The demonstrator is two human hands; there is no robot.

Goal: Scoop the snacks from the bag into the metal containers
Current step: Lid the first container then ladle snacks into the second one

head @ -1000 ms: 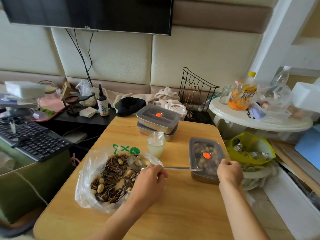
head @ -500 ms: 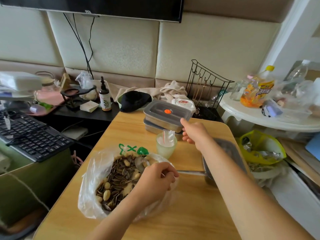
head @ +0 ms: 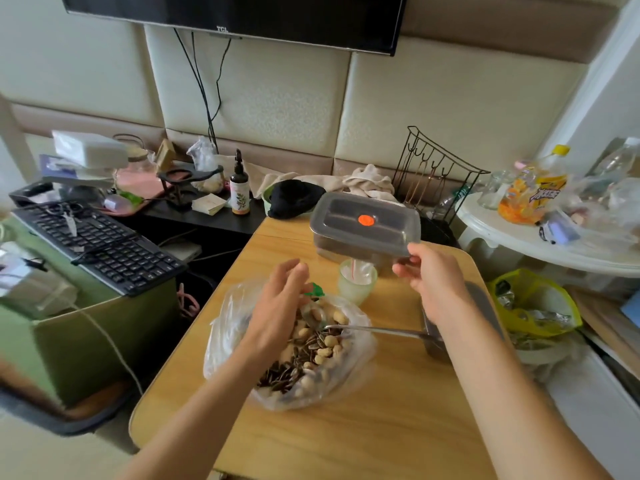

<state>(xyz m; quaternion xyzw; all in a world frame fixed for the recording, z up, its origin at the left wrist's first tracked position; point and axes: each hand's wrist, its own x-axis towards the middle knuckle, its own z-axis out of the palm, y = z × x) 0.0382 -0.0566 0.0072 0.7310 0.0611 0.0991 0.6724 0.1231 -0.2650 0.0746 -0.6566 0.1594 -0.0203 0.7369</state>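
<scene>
Presently, head view only.

The right hand (head: 429, 275) pinches the near right corner of a rectangular metal container with a grey lid and an orange dot (head: 365, 230), with the thumb on the lid edge and the fingers curled under the rim. This container is over the far middle of the light wooden table (head: 381, 427), tilted a little toward the camera. Whether it is clear of the surface I cannot tell (its base is hidden behind a pale green cup (head: 356, 287) just in front of it).

The left hand (head: 280, 299) hovers over the clear plastic bag (head: 221, 344), fingers loosely spread and slightly bent, holding nothing. The bag lies open on the table, left of centre. The snacks (head: 311, 353) inside are a mix of striped sunflower seeds and pale nuts.

A long metal spoon (head: 374, 330) lies unheld. Its bowl rests on the snacks in the bag, and its handle runs right to the corner of a second metal container (head: 434, 344), which is mostly hidden behind the right forearm.

Surroundings:
- A black keyboard (head: 104, 244) is on the left.
- A black wire rack (head: 433, 174) stands behind the lidded container.
- A yellow bag (head: 540, 306) sits right of the table.
- A white round side table (head: 519, 239) carries an orange drink bottle (head: 533, 194).
- A dark screen (head: 242, 12) is on the wall.
</scene>
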